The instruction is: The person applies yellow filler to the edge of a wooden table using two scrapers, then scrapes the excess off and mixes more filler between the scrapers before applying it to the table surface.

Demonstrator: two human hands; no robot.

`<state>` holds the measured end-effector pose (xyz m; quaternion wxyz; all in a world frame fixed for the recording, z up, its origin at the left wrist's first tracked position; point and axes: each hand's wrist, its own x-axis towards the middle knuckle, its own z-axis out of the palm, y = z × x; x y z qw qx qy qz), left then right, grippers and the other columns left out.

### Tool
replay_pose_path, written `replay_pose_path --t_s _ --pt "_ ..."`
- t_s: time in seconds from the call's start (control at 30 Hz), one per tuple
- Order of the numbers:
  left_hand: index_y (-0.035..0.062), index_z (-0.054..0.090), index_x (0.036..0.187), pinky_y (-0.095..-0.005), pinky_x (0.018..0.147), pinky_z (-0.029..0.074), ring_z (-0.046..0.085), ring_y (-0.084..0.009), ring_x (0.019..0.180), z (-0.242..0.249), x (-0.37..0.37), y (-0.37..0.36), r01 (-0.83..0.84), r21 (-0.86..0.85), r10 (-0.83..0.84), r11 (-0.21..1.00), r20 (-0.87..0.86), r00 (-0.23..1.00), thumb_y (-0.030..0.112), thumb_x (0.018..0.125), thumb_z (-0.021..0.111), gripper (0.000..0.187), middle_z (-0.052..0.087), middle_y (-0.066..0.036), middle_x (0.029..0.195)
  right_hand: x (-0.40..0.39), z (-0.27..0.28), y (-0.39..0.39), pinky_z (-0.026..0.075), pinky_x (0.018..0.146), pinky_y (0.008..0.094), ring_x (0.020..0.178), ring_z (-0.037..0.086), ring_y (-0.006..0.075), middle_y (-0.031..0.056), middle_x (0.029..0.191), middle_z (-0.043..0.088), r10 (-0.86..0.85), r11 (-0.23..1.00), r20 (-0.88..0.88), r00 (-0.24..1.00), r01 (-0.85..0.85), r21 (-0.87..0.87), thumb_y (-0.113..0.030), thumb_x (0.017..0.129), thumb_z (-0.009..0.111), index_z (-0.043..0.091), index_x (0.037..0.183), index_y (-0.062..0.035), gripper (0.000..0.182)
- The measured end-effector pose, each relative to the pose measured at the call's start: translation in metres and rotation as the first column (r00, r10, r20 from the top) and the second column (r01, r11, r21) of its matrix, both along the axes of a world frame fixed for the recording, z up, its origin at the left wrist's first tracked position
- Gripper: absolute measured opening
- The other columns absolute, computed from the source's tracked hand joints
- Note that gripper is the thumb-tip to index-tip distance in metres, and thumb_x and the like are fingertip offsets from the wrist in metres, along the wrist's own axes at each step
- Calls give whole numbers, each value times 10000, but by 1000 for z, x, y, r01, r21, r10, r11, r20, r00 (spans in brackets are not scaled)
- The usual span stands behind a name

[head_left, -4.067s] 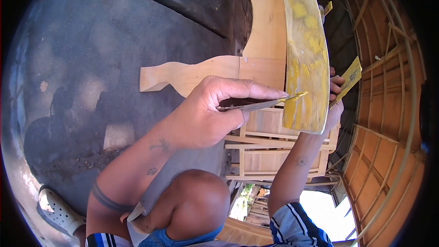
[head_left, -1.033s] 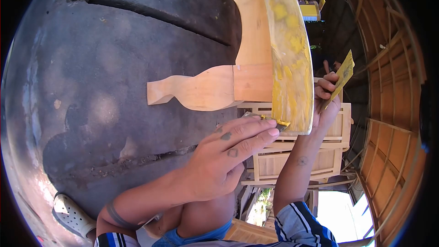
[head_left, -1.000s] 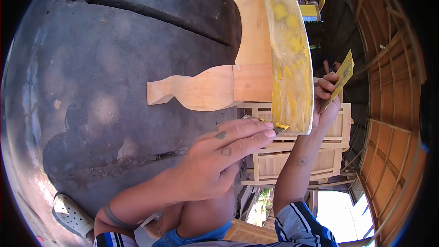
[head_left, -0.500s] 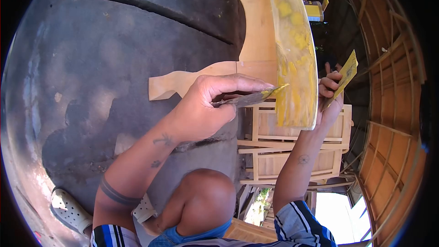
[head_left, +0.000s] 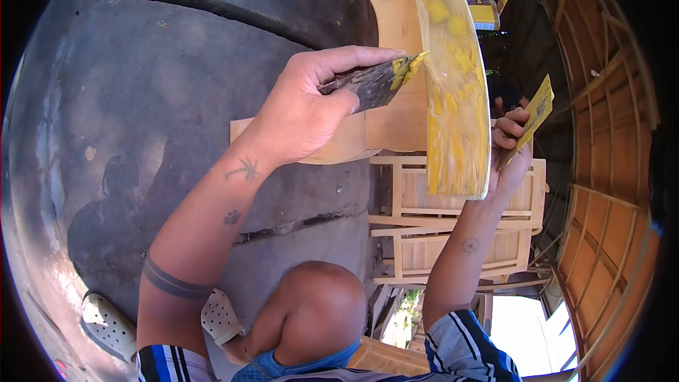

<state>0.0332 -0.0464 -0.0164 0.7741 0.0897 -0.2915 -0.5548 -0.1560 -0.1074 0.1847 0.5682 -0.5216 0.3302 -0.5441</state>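
Observation:
My left hand pinches a dark, flat spreader between thumb and fingers. Yellow paste coats the spreader's tip, which is beside the left edge of a curved wooden board. Yellow patches and streaks cover the board's face. On the board's right side, my right hand grips a flat plate smeared with yellow; the board partly hides this hand.
Slatted wooden panels lie beyond the board's lower end. A tin with a yellow and blue label stands at upper right. Below are my bent knee and light clogs on the grey floor.
My left hand and its spreader have moved up along the board, and the spreader's flat face now shows more. My right hand with the plate has hardly moved.

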Motion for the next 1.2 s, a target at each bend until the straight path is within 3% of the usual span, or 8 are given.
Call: replay_pose_path --t_s 0.2,0.43,0.53,0.67,0.87,0.97,1.07,1.2 --pt "-29 600 1155 -272 949 433 584 -155 1055 15 18 8 -33 -27 39 999 275 961 -122 699 379 516 640 -106 1114 9 -3 7 517 499 164 705 558 105 93 961 585 9 1000 -5 1000 -9 -17 -26 934 453 498 1065 47 157" --pt "-12 625 1113 -309 930 456 617 -254 1042 39 12 65 -64 -208 136 976 354 925 -138 632 384 552 636 -161 1118 4 0 2 517 500 164 706 555 102 93 961 585 38 999 -7 999 -39 -14 -36 937 451 495 1069 48 162" --pt "-12 622 1113 -327 931 458 617 -284 1036 33 7 92 152 -240 -66 959 331 941 -133 643 404 532 630 -167 1123 1 0 2 518 503 166 707 556 103 94 961 587 14 1000 7 1000 -14 -12 -36 937 451 493 1074 48 167" --pt "-14 596 1156 -316 912 462 610 -225 1048 17 5 69 -147 -20 148 989 244 959 -120 699 423 500 632 -140 1130 -3 1 1 521 505 165 705 560 107 99 960 590 34 999 16 999 -34 15 -24 932 451 494 1074 52 166" --pt "3 586 1191 -252 872 453 569 -112 1014 3 -8 10 -128 29 122 991 149 981 -113 759 409 481 642 -89 1107 -4 0 0 523 507 169 704 564 109 104 959 591 29 999 13 1000 -29 17 -8 923 457 496 1080 52 172" --pt "-2 604 1166 -262 879 458 572 -114 1012 5 -3 1 -128 5 125 992 190 974 -125 730 400 497 647 -90 1096 -4 0 1 523 507 169 700 563 108 103 961 590 24 1000 20 1000 -25 15 -3 919 459 495 1083 53 177" --pt "-7 626 1129 -282 928 445 586 -145 1031 5 3 9 42 37 -50 998 222 974 -136 688 387 518 648 -98 1106 3 -2 4 523 506 168 695 559 107 101 964 589 14 1000 26 1000 -13 -9 -1 918 458 496 1080 52 175" --pt "-6 642 1091 -321 976 431 599 -240 1078 10 -1 33 -58 -87 79 995 263 961 -136 652 383 525 639 -142 1127 3 -1 4 519 505 167 697 554 103 95 964 586 17 1000 26 1000 -17 0 -8 923 455 493 1079 49 171"
